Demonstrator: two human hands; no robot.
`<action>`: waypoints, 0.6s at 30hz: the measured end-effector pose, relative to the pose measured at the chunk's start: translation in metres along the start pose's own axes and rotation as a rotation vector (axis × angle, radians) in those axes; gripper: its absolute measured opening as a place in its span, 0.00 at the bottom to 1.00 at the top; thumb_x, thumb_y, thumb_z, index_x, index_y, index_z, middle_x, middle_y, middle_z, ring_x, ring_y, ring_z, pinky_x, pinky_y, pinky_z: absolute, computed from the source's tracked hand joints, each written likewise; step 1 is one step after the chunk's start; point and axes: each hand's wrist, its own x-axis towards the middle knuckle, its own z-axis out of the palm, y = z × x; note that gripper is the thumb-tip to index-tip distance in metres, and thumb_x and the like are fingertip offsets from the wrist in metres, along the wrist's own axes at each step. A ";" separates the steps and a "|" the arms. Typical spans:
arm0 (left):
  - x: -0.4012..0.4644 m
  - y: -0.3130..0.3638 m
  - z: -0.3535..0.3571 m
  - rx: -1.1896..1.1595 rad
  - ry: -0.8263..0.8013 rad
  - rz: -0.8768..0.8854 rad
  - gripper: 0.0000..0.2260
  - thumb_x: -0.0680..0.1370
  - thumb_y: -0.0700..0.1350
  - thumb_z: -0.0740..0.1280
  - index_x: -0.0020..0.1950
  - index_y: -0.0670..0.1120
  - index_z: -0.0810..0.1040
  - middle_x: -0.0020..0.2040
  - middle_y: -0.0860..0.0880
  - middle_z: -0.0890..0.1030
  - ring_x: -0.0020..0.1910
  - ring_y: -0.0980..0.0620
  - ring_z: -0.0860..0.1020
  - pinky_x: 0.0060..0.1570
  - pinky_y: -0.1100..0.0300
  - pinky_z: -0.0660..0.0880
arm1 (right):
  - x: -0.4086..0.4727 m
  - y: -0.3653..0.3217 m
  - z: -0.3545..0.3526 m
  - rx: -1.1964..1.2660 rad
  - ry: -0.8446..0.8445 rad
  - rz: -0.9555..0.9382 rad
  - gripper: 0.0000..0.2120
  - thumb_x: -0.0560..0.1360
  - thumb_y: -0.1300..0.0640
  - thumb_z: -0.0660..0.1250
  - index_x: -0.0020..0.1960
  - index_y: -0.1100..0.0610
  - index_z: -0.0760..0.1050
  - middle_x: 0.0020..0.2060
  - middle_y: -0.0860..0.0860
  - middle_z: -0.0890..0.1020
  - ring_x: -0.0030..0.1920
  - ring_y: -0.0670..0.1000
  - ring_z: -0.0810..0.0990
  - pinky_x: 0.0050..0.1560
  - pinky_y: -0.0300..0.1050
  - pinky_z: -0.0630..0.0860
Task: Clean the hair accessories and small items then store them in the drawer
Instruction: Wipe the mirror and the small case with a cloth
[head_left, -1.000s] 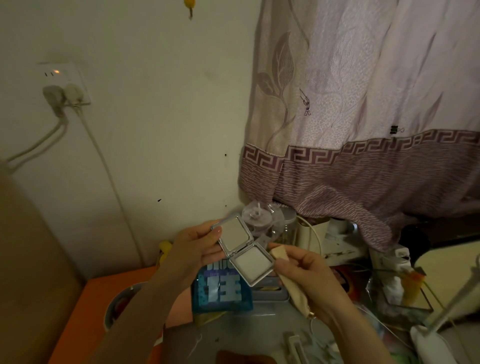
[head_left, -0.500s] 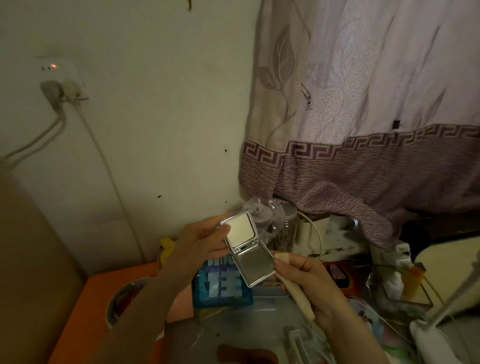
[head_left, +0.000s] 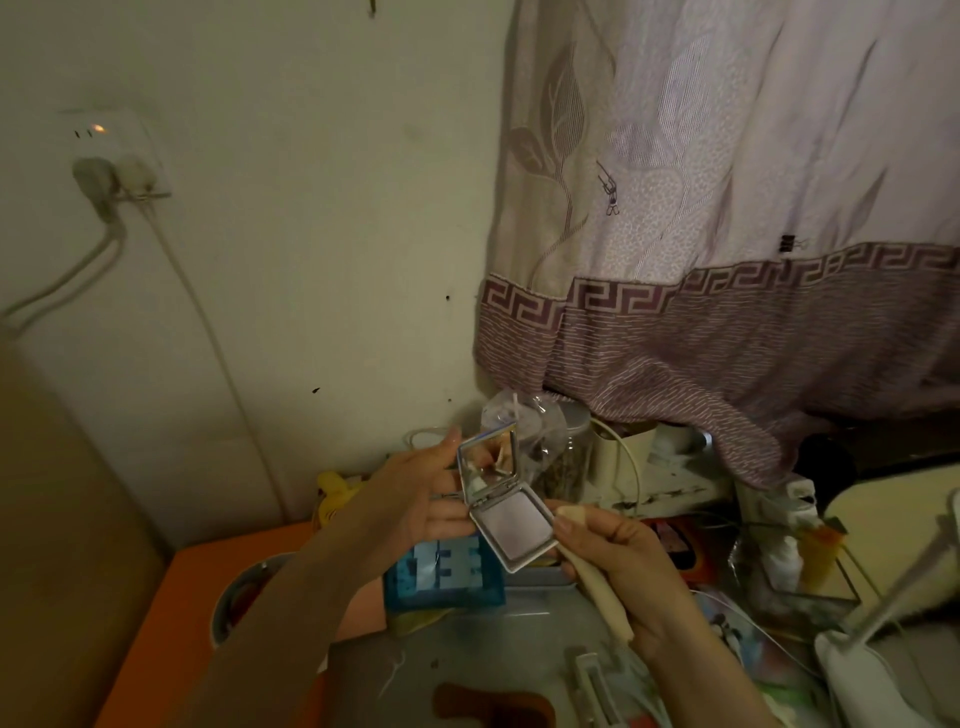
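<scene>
A small square silver compact mirror (head_left: 511, 530) is held open in the air above the cluttered table. Its lid stands up and reflects my fingers; its lower half lies tilted toward me. My left hand (head_left: 410, 499) holds it from the left, thumb at the lid's top corner and fingers at the hinge. My right hand (head_left: 623, 556) grips a rolled beige cloth (head_left: 597, 592), with its thumb and the cloth's tip touching the right edge of the lower half.
Under my hands are a blue patterned box (head_left: 441, 577) and a grey tin (head_left: 540, 577). A metal bowl (head_left: 234, 597) sits on the orange table (head_left: 171, 613). A glass jar (head_left: 566, 467) stands behind, and a white lamp (head_left: 857, 675) is at the right. A curtain (head_left: 727, 338) hangs above.
The compact has turned so its lid stands more upright and now reflects my fingers. My right hand with the cloth has slid from the lower mirror face to its right edge.
</scene>
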 end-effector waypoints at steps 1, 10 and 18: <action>-0.001 0.001 0.000 0.007 -0.035 -0.010 0.15 0.77 0.54 0.60 0.55 0.46 0.78 0.50 0.40 0.84 0.48 0.43 0.83 0.45 0.53 0.81 | 0.000 0.000 -0.001 0.001 0.004 0.003 0.12 0.67 0.65 0.68 0.49 0.66 0.81 0.34 0.60 0.83 0.24 0.47 0.79 0.24 0.35 0.75; -0.003 -0.005 0.000 0.087 -0.137 0.047 0.15 0.70 0.53 0.64 0.54 0.48 0.76 0.47 0.44 0.85 0.48 0.46 0.83 0.49 0.56 0.80 | -0.003 0.001 -0.003 0.057 0.006 0.022 0.17 0.64 0.62 0.68 0.51 0.66 0.80 0.32 0.59 0.82 0.23 0.46 0.77 0.23 0.34 0.74; -0.003 -0.014 0.002 0.280 -0.212 0.148 0.14 0.69 0.49 0.68 0.54 0.49 0.80 0.52 0.49 0.84 0.53 0.52 0.82 0.54 0.59 0.78 | -0.004 0.002 -0.006 0.059 0.021 -0.005 0.16 0.64 0.61 0.69 0.50 0.66 0.81 0.30 0.59 0.82 0.22 0.46 0.76 0.23 0.35 0.74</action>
